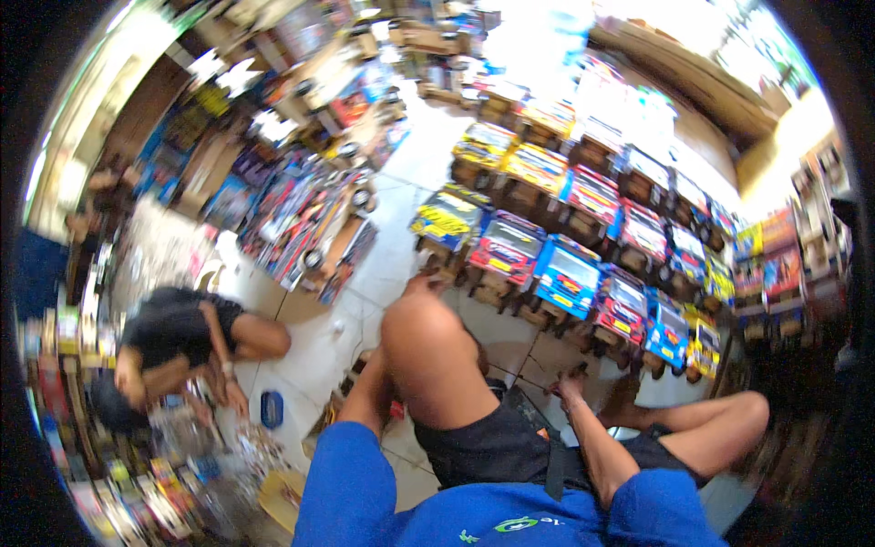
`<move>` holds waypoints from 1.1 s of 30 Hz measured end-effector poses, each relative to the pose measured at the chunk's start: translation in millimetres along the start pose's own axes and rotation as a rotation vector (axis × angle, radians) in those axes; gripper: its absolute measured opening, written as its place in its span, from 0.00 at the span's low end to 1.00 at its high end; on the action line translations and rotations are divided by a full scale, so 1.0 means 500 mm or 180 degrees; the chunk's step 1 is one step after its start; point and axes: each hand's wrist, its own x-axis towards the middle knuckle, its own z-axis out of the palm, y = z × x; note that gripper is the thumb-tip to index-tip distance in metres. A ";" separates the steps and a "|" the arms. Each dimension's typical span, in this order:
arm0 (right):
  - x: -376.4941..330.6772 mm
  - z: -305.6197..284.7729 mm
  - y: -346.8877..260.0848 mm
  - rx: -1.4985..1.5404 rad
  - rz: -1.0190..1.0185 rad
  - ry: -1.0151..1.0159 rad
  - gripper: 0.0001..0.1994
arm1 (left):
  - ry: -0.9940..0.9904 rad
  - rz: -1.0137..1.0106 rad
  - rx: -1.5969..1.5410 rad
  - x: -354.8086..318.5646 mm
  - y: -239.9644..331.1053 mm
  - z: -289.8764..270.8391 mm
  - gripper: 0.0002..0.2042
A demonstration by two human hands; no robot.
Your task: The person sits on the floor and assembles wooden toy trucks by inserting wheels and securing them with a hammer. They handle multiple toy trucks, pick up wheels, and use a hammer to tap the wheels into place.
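Note:
I sit on a pale tiled floor (401,173) in a blue shirt and black shorts, with my left knee (421,319) raised. My left hand (363,363) reaches down beside that knee and is blurred and partly hidden, so its grip is unclear. My right hand (568,387) rests low on the floor between my legs, with fingers bent next to a small dark thing. Whether it holds that thing is unclear. A row of colourful boxed toys (567,273) on small wooden stands lies just beyond my knees.
More rows of boxed toys (592,191) run back to the right, and flat colourful packs (301,219) cover the floor at the left. A person in a black top (178,333) crouches at the left over small items. A blue oval object (272,408) lies near them.

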 end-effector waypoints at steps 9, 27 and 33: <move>0.022 -0.095 -0.051 0.1110 0.1544 -0.1130 0.08 | -0.1578 -0.1390 -0.0558 -0.220 0.025 -0.342 0.16; -0.008 -0.112 -0.070 -0.0387 0.1295 -0.1023 0.25 | 0.0663 -0.1100 0.0896 -0.536 0.108 -0.363 0.11; -0.017 -0.108 -0.069 -0.0587 0.0995 -0.1155 0.25 | 0.0773 -0.1321 0.0885 -0.573 0.062 -0.237 0.17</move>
